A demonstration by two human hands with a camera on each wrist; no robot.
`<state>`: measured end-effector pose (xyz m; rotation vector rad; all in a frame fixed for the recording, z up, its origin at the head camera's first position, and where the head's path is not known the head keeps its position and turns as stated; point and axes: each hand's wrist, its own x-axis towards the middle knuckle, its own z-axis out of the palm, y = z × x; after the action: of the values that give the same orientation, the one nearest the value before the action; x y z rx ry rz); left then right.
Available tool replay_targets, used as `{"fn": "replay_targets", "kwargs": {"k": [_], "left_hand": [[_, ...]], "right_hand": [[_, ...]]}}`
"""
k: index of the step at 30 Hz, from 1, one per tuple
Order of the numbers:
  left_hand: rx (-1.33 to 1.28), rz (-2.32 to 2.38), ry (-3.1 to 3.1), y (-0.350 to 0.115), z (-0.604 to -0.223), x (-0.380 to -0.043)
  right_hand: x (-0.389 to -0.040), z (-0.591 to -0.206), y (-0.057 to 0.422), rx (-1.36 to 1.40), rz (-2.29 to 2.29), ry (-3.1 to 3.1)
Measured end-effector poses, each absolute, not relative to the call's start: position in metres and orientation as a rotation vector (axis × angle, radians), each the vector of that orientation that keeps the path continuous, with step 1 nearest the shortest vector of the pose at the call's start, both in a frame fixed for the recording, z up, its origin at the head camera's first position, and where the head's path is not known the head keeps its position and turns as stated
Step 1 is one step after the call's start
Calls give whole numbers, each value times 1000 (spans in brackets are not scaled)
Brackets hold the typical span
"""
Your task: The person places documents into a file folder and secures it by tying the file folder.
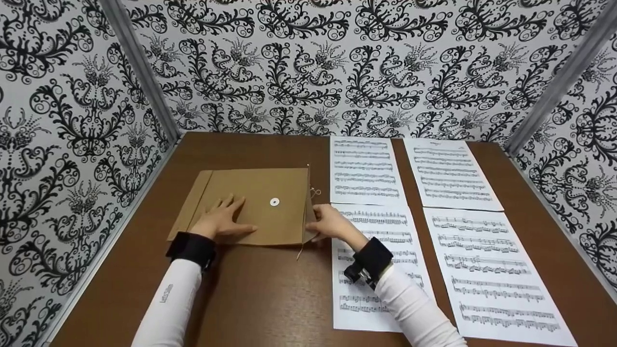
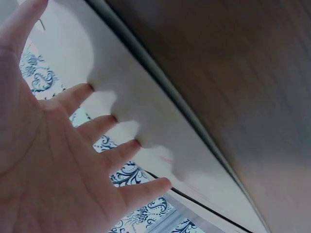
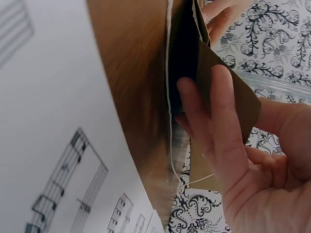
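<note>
A brown string-tie envelope [image 1: 255, 183] lies on the table, with a white button [image 1: 274, 202] on its upper face. My left hand [image 1: 222, 219] rests on the envelope's left half, fingers spread; in the left wrist view its fingertips [image 2: 127, 147] touch the envelope's surface. At the right end, my right hand [image 1: 332, 222] pinches the envelope's flap [image 3: 248, 102] between thumb and fingers. The right wrist view shows the envelope's dark opening beside these fingers. A thin string [image 3: 169, 92] hangs loose along this end, its looped part [image 1: 315, 193] lying just past the envelope's edge.
Several sheets of printed music lie in two columns on the right, among them a near sheet [image 1: 361, 313] under my right forearm and a far one [image 1: 366, 168]. The brown table [image 1: 270, 299] meets patterned walls [image 1: 299, 72] at the back and sides.
</note>
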<state>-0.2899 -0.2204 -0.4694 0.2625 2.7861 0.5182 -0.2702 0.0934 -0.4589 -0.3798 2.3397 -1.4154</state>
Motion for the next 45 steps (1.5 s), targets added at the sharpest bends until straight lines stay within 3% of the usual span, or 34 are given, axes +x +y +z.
{"fn": "replay_targets", "kwargs": {"k": [18, 31, 45], "left_hand": [[309, 638, 2807, -190, -435, -278], [361, 732, 2928, -149, -418, -264], [202, 791, 2934, -115, -401, -249]], "right_hand": [[-256, -443, 102, -327, -1854, 2145], [-248, -433, 105, -366, -1923, 2176], [-243, -425, 107, -445, -1985, 2127]]}}
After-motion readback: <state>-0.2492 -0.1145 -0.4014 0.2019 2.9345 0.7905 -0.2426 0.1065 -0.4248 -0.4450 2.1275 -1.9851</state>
